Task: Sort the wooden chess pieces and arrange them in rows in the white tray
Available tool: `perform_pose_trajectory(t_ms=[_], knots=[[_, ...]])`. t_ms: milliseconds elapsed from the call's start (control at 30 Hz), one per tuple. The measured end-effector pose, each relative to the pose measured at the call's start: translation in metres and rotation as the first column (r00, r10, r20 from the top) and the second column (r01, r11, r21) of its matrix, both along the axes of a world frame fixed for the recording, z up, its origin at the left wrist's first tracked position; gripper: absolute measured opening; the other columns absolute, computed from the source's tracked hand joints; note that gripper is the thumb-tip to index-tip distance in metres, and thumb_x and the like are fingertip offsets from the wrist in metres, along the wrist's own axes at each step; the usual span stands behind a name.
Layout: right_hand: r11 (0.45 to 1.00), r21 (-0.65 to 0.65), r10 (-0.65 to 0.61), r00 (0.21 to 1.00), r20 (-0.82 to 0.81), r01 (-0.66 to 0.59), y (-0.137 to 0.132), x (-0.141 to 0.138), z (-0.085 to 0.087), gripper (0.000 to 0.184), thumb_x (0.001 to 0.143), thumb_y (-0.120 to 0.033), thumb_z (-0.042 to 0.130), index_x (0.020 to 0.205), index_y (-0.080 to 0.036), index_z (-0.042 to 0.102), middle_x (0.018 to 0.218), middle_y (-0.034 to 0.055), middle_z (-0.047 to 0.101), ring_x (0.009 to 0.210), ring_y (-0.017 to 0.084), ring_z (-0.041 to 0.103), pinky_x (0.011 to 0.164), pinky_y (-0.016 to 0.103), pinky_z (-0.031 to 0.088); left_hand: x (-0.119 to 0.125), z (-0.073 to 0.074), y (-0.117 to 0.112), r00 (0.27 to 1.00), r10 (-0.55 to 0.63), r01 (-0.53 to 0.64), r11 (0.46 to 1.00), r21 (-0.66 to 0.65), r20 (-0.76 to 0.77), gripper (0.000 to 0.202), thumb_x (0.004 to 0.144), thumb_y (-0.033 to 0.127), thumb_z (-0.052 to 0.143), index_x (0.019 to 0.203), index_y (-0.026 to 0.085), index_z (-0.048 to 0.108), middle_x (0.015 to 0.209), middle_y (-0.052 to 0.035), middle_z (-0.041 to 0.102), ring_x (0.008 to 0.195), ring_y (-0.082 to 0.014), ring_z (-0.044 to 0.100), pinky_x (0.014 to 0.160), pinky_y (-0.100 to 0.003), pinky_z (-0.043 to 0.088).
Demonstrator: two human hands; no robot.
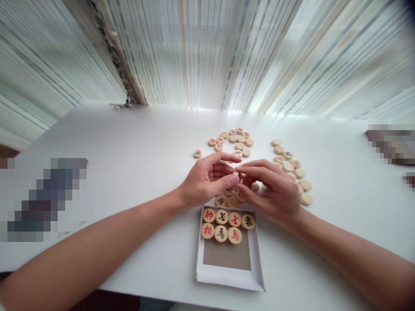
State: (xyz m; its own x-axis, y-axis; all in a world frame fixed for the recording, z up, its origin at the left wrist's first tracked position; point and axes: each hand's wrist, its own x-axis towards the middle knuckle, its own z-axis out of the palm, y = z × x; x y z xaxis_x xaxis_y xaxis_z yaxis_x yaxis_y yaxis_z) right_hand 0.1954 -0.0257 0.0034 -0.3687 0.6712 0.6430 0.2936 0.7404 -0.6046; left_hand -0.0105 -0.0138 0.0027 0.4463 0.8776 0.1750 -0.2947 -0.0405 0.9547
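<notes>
My left hand and my right hand meet just beyond the open box. Between their fingertips is a round wooden xiangqi piece, mostly hidden by the fingers. My left thumb presses on its near side while the left fingers curl loosely behind. The right thumb and fingers pinch around it from the right. In the box, several xiangqi pieces lie face up in two rows at the far end, with red or black characters. More loose pieces lie under and between my hands.
Scattered xiangqi pieces lie farther back on the white table, and another group lies to the right. A striped curtain hangs along the far edge. Blurred-out objects sit at the left and right.
</notes>
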Motion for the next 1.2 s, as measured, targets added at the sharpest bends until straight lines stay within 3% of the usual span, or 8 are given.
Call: perform_pose_trajectory(t_ms=[333,533,733,867,1000,1100,1200], knots=[[0.999,-0.008,0.033,0.994,-0.1,-0.034,0.004,-0.004,-0.001,0.023,0.093,-0.014,0.075,0.116,-0.017,0.074,0.106,0.0076,0.069,0.069,0.009,0.066,0.059,0.023,0.061,-0.003,0.005,0.004,1.0,-0.004,0.004,1.0,0.022,-0.016,0.033,0.092,0.019,0.078,0.124,0.016,0.069,0.103,-0.0082,0.082,0.094,-0.019,0.08,0.084,-0.027,0.066],[1.0,0.01,0.002,0.992,-0.124,-0.001,0.004,-0.002,0.001,0.02,0.092,-0.018,0.077,0.112,-0.017,0.073,0.101,0.0068,0.072,0.068,0.01,0.067,0.058,0.023,0.061,-0.005,0.006,0.004,0.995,0.08,-0.077,0.996,-0.052,0.066,0.025,0.091,0.024,0.075,0.115,0.016,0.077,0.097,-0.0078,0.082,0.085,-0.0186,0.079,0.078,-0.026,0.066],[0.987,-0.149,-0.094,0.975,-0.202,0.064,0.001,0.001,0.009,0.025,0.091,-0.023,0.078,0.115,-0.02,0.073,0.099,0.0041,0.071,0.073,0.012,0.07,0.06,0.025,0.061,-0.006,0.002,0.004,0.997,0.081,-0.081,0.997,-0.007,0.02,0.029,0.089,0.024,0.074,0.116,0.016,0.074,0.097,-0.0088,0.082,0.085,-0.0223,0.079,0.079,-0.033,0.065],[0.979,-0.199,-0.08,0.978,-0.191,0.041,-0.001,0.002,0.022,0.025,0.089,-0.024,0.08,0.112,-0.019,0.074,0.099,0.0043,0.073,0.075,0.013,0.07,0.063,0.025,0.062,-0.007,0.002,0.001,0.996,0.082,-0.08,0.993,0.09,-0.026,0.028,0.092,0.023,0.07,0.119,0.017,0.072,0.097,-0.0078,0.081,0.084,-0.0205,0.077,0.081,-0.033,0.064],[0.96,-0.281,-0.038,0.988,-0.148,-0.005,-0.017,0.009,0.036,0.024,0.087,-0.024,0.083,0.109,-0.017,0.075,0.094,0.0045,0.075,0.072,0.013,0.07,0.06,0.025,0.06,-0.007,0.004,-0.005,0.987,0.11,-0.075,0.958,0.278,-0.115,0.028,0.091,0.02,0.068,0.119,0.017,0.071,0.092,-0.0068,0.08,0.086,-0.0205,0.077,0.079,-0.031,0.064],[0.933,-0.359,-0.042,0.998,-0.046,0.022,-0.045,0.018,0.043,0.022,0.089,-0.024,0.082,0.109,-0.018,0.074,0.092,0.0047,0.075,0.071,0.014,0.069,0.061,0.026,0.06,-0.008,0.003,-0.01,0.961,0.153,-0.035,0.893,0.449,-0.229,0.037,0.088,0.017,0.068,0.125,0.017,0.07,0.091,-0.0067,0.08,0.085,-0.0214,0.077,0.078,-0.031,0.065],[0.938,-0.335,-0.059,0.993,0.105,0.091,-0.076,0.026,0.045,0.018,0.091,-0.02,0.078,0.109,-0.02,0.073,0.093,0.0047,0.075,0.07,0.014,0.067,0.062,0.027,0.058,-0.007,-0.001,-0.012,0.936,0.199,0.01,0.809,0.588,-0.291,0.045,0.085,0.014,0.066,0.13,0.018,0.068,0.09,-0.0057,0.08,0.077,-0.0192,0.077,0.068,-0.026,0.064]])
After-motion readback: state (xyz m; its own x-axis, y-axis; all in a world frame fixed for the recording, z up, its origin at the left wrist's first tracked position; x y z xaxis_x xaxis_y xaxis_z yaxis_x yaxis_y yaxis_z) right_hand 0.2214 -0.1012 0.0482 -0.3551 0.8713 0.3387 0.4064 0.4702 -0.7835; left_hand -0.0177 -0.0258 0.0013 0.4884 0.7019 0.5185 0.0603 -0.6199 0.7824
